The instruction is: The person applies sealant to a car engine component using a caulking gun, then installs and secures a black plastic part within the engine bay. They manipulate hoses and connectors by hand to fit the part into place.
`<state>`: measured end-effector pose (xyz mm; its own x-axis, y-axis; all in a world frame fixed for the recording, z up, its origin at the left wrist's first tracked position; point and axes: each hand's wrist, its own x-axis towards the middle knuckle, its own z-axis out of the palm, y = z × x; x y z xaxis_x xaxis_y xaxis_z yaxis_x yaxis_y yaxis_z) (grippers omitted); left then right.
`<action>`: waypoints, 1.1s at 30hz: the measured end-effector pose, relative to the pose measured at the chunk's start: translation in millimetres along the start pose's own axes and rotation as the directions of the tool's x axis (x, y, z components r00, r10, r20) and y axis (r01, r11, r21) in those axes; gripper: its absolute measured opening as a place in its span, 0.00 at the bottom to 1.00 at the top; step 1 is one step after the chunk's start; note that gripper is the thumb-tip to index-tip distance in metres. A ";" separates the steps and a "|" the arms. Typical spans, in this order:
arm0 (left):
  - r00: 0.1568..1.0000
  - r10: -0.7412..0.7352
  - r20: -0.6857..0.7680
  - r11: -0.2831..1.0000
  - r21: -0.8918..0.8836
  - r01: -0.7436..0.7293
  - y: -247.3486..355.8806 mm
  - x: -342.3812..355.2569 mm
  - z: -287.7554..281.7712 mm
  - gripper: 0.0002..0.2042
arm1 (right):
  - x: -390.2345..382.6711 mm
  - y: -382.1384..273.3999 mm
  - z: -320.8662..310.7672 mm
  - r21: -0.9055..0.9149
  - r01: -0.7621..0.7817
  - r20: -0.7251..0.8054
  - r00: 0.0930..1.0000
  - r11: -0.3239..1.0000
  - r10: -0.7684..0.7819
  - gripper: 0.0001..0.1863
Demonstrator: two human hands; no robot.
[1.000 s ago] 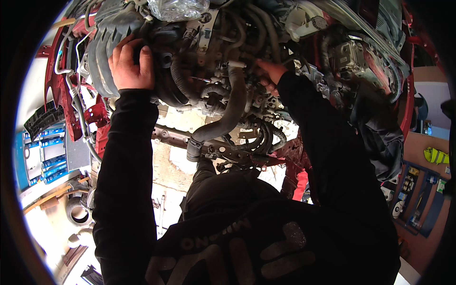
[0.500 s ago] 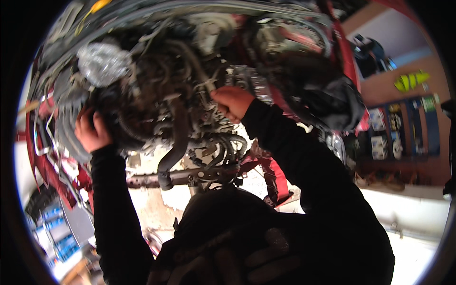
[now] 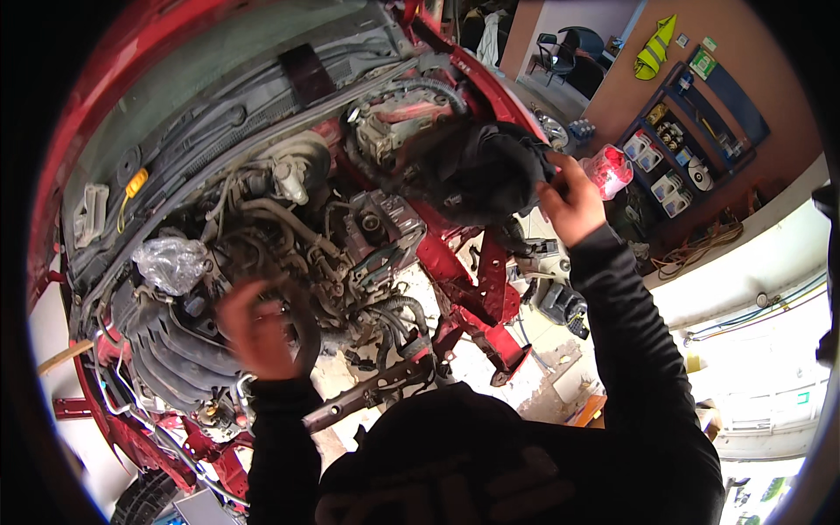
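Black cloth (image 3: 477,166) bunched on side of red car (image 3: 507,98), right edge at right hand (image 3: 570,201); fingers curled there, firmness of grip unclear. Left hand (image 3: 256,328) blurred, part-curled beside dark hose (image 3: 306,337) over engine (image 3: 179,354), hold cannot be told. Beyond: pale floor (image 3: 553,372), brown wall (image 3: 787,131), blue rack (image 3: 748,114), yellow vest (image 3: 654,54).

The black cloth (image 3: 490,171) is just a rumpled heap, kinda bunched up right of upper center. The dark hose (image 3: 308,334) sits a bit left of center, bent in a curve, partly hidden.
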<state>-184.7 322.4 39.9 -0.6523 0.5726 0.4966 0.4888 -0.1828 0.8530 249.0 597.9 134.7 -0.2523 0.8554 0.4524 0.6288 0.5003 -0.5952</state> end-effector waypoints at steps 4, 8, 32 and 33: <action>0.833 0.032 0.553 0.975 -0.201 0.096 32.1 -16.4 171.1 0.21 | 39.5 49.6 46.1 -0.226 0.216 0.003 0.975 0.950 -0.221 0.34; 0.815 -0.115 0.568 0.947 -0.184 0.262 31.4 4.2 317.8 0.23 | 33.4 78.7 84.8 -0.067 0.089 0.033 0.996 0.994 -0.087 0.24; 0.618 0.469 0.631 0.853 -0.142 -0.503 19.4 43.6 443.1 0.07 | 28.4 118.4 93.0 0.686 -0.717 0.676 0.691 0.123 0.256 0.12; 0.622 0.443 0.645 0.873 -0.153 -0.463 18.0 43.0 442.5 0.07 | 27.7 118.6 95.8 0.695 -0.705 0.662 0.704 0.142 0.256 0.12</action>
<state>52.4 697.4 5.6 0.1846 0.7910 0.5833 0.6403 -0.5471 0.5392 246.1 693.7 13.1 -0.5036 0.8194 -0.2737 -0.2437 -0.4387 -0.8649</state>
